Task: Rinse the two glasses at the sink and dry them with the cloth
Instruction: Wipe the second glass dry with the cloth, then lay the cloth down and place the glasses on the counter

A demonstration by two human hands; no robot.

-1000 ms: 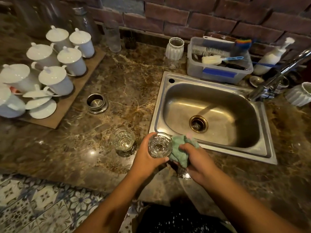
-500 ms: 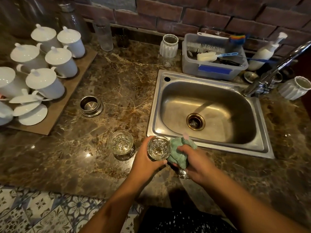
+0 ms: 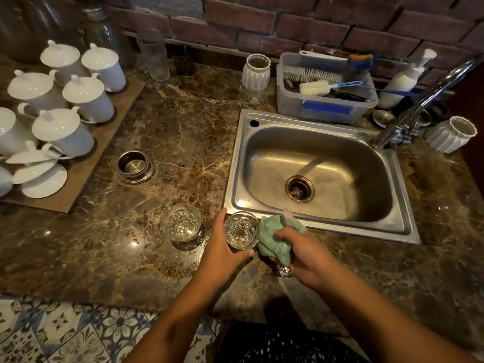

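While left hand [image 3: 222,248] grips glass [image 3: 241,231] above counter edge [image 3: 110,301], right hand [image 3: 303,258] clutches cloth [image 3: 276,242] beside sink rim [image 3: 340,226].

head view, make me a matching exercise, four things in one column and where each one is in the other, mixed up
1. left glass
2. right glass
3. green cloth
4. steel bowl

A. bunched in the right hand
B. alone near the wooden tray
C. gripped by the left hand
D. standing free on the counter

Pairs: 1-D, 2-C, 3-A, 4-B
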